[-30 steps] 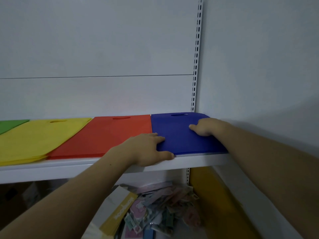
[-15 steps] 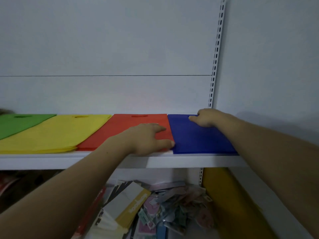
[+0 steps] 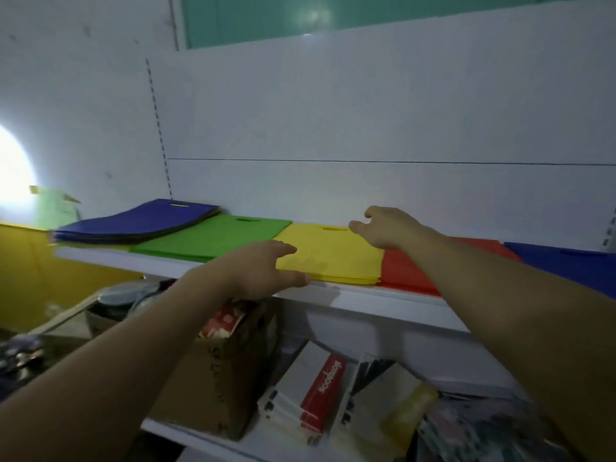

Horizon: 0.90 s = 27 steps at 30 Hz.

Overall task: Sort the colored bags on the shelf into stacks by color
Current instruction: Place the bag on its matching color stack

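**Five piles, one unsorted: where this could slip**

Both hands frame the yellow stack [image 3: 336, 255], which lies mid-shelf between the green stack [image 3: 216, 238] and the red stack [image 3: 410, 271]. The left hand [image 3: 263, 271] rests at its near left corner, fingers straight on top and thumb along the front edge of the shelf [image 3: 366, 300]. The right hand [image 3: 386, 228] is at the far right corner, fingers loosely spread and gripping nothing; I cannot tell whether it touches the bags.

The yellow edges reach the shelf lip, so a pull forward could spill thin bags toward the cardboard box [image 3: 230, 371] below. A sideways nudge could ride yellow over red. The blue-topped pile [image 3: 140, 221] at far left shows other colours beneath and looks unsorted. A separate blue stack [image 3: 573, 265] lies far right.
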Tool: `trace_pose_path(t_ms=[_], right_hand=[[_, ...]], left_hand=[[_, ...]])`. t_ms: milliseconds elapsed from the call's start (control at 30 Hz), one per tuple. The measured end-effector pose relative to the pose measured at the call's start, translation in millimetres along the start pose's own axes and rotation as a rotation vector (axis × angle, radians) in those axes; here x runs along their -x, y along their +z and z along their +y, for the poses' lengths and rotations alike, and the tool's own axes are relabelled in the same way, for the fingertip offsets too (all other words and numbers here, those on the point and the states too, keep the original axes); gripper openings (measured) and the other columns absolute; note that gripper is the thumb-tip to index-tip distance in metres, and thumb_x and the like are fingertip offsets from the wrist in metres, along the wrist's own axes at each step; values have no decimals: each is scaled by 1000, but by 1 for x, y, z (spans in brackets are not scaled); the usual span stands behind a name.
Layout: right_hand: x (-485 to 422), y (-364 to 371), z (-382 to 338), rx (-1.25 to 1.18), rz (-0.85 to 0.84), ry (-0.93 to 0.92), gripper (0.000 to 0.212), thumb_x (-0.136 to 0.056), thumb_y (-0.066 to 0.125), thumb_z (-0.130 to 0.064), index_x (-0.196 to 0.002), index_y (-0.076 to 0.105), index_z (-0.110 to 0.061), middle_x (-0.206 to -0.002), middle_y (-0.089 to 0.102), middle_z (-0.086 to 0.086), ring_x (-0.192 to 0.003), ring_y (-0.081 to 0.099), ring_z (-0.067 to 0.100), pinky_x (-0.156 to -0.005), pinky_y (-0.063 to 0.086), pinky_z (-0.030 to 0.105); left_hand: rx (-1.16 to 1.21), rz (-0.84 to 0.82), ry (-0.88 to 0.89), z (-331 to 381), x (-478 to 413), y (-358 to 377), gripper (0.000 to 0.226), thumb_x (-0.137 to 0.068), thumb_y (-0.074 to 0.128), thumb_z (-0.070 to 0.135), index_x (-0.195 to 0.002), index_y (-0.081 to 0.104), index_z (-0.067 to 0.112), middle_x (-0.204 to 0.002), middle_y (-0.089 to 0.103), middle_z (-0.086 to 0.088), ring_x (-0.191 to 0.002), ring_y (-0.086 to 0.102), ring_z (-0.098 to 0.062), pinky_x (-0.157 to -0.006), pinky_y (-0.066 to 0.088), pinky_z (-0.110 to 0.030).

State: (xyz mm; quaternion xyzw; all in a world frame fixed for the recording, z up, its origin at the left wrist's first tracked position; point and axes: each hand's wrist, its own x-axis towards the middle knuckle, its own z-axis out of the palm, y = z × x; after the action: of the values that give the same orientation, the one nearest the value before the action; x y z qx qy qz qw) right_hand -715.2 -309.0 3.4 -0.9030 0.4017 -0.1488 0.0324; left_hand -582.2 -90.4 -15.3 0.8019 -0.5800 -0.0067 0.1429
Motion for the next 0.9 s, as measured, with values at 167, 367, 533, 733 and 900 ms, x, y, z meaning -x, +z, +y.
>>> trace_pose_path(t_ms=[167,367,533,733,900], right_hand=[[-13,25,-111,-75,9,-110,70,-94,38,-60,-146,34,-14,-148,39,10,-132,40,29,-101,37,37],[-30,44,-210,-97,-28,-172,70,-92,41,-60,-144,35,-14,-147,39,11,-131,40,30,-101,37,36],[-51,55,-270,-84,-39,-217,67,-92,42,-59,-143,37,-15,-147,40,10,-132,39,28,-103,37,36],[-92,77,-328,-72,-51,-251,62,-91,41,-61,-132,47,-15,-134,51,9,-119,48,28,-91,41,35],[-145,101,-366,-75,-105,-239,65,-93,40,-59,-140,39,-13,-142,45,9,-126,45,27,-98,39,35]], left_hand=[[29,87,-117,-89,44,-33,70,-85,56,55,-145,32,28,-153,28,2,-138,30,-18,-109,26,-31],[27,129,-241,-176,79,-57,74,-83,55,60,-145,31,28,-153,28,5,-137,33,-16,-109,27,-33],[24,166,-289,-227,88,-70,75,-82,56,60,-145,31,27,-152,32,4,-135,35,-17,-110,29,-36],[23,197,-307,-285,77,-83,72,-83,56,58,-145,32,29,-150,34,7,-132,39,-16,-108,31,-36],[32,220,-323,-339,44,-98,72,-83,56,58,-144,32,29,-150,35,5,-134,36,-18,-108,31,-36]])
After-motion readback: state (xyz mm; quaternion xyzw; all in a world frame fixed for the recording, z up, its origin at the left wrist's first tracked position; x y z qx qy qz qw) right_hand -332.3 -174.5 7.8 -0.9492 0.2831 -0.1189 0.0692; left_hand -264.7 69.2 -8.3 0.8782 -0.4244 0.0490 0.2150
